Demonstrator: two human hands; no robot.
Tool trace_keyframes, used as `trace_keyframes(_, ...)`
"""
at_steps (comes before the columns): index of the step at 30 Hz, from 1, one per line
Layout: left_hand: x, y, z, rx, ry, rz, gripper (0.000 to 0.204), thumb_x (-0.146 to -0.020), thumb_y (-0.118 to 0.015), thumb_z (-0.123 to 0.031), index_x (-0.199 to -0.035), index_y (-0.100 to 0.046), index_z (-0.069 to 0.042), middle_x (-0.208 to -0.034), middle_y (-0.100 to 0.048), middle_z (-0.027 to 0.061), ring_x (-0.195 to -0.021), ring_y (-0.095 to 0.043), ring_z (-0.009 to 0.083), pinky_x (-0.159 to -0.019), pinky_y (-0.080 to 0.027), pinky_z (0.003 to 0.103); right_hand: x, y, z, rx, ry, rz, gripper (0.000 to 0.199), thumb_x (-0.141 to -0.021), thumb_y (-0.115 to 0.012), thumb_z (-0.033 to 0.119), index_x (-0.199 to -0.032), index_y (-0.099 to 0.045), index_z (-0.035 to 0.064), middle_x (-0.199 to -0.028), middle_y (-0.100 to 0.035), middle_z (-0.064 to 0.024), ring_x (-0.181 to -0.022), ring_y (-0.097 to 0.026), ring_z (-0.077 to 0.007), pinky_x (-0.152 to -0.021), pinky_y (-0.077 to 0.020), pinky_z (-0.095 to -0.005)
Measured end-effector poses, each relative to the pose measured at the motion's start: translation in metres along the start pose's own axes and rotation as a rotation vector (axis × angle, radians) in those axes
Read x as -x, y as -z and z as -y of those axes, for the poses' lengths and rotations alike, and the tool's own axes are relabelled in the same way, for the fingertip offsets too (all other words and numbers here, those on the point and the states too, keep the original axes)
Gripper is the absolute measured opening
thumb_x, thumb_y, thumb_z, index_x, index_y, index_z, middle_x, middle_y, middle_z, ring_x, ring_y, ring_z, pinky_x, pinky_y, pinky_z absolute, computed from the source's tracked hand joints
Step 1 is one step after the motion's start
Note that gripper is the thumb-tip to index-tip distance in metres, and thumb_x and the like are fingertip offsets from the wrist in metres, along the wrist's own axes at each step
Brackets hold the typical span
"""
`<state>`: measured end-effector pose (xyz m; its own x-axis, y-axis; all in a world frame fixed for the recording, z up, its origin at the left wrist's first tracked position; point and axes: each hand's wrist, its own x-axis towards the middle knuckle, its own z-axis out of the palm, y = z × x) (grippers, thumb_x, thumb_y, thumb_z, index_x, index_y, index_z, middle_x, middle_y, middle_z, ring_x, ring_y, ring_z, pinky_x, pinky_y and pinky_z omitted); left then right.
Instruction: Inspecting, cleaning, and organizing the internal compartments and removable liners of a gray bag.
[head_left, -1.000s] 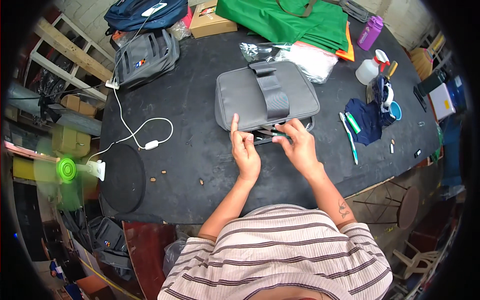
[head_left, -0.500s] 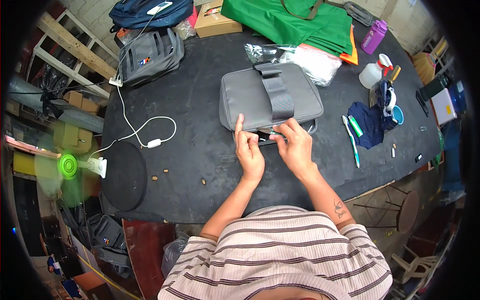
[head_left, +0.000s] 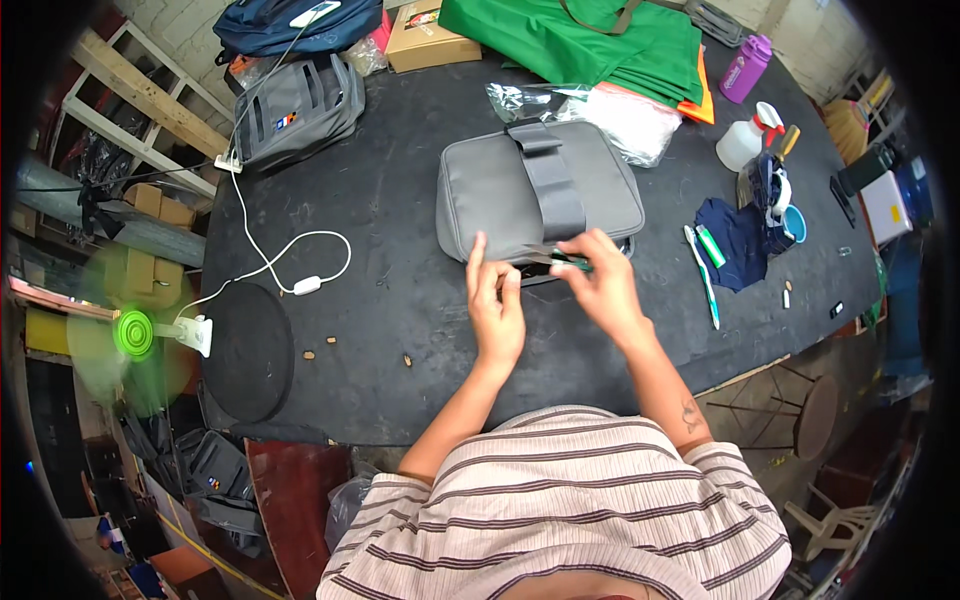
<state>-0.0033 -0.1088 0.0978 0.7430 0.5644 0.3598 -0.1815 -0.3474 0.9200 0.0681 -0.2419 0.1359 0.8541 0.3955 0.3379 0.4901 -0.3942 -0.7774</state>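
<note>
A grey rectangular bag [head_left: 490,200] with a wide webbing strap [head_left: 555,185] across its top lies on the dark table. My left hand [head_left: 497,315] is at its front edge, forefinger stretched up along the corner, the other fingers and thumb bent around the edge. Between the thumb and fingers of my right hand [head_left: 608,285] is a small tool [head_left: 572,262] with a dark-green handle and thin metallic tips. Those tips point left over the bag's front seam, close to my left hand. The bag's underside and the inside of my left grip are hidden.
On the right are a toothbrush [head_left: 704,275], a navy cloth [head_left: 737,245], a spray bottle [head_left: 745,140] and a purple bottle [head_left: 746,70]. Green fabric [head_left: 590,45] and a carton [head_left: 430,40] lie behind. To the left are a grey backpack [head_left: 300,115], a white cable [head_left: 258,240] and a spinning fan [head_left: 135,333].
My right hand has lifted slightly and shifted right, so more of the small tool shows. The left thumb has straightened a little, with its forefinger still on the bag.
</note>
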Motion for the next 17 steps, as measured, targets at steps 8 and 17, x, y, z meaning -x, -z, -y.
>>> trace_keyframes(8, 0.023, 0.120, 0.036, -0.203, 0.221, -0.375, 0.026, -0.082, -0.057, 0.004, -0.107, -0.053, 0.000, -0.077, -0.057, 0.0053, -0.065, -0.057, 0.0130, -0.068, -0.046, 0.028, 0.069, 0.093, -0.122, 0.557, -0.179, -0.296, 0.018, -0.079, -0.066, 0.015, -0.091, -0.060, 0.0040, -0.088, -0.057, -0.0106, -0.086, -0.053, -0.0302, -0.077, -0.0407, -0.0392)
trace_keyframes(17, 0.006, 0.158, 0.033, -0.394, 0.214, -0.178, 0.071, -0.075, -0.071, -0.013, -0.137, -0.037, -0.013, -0.140, -0.028, 0.0213, -0.131, -0.024, 0.0368, -0.109, -0.019, 0.043, 0.055, 0.081, -0.098, 0.799, -0.220, -0.360, 0.055, -0.070, -0.073, 0.017, -0.120, -0.051, 0.0132, -0.114, -0.047, -0.0119, -0.109, -0.042, -0.0312, -0.091, -0.0335, -0.0476)
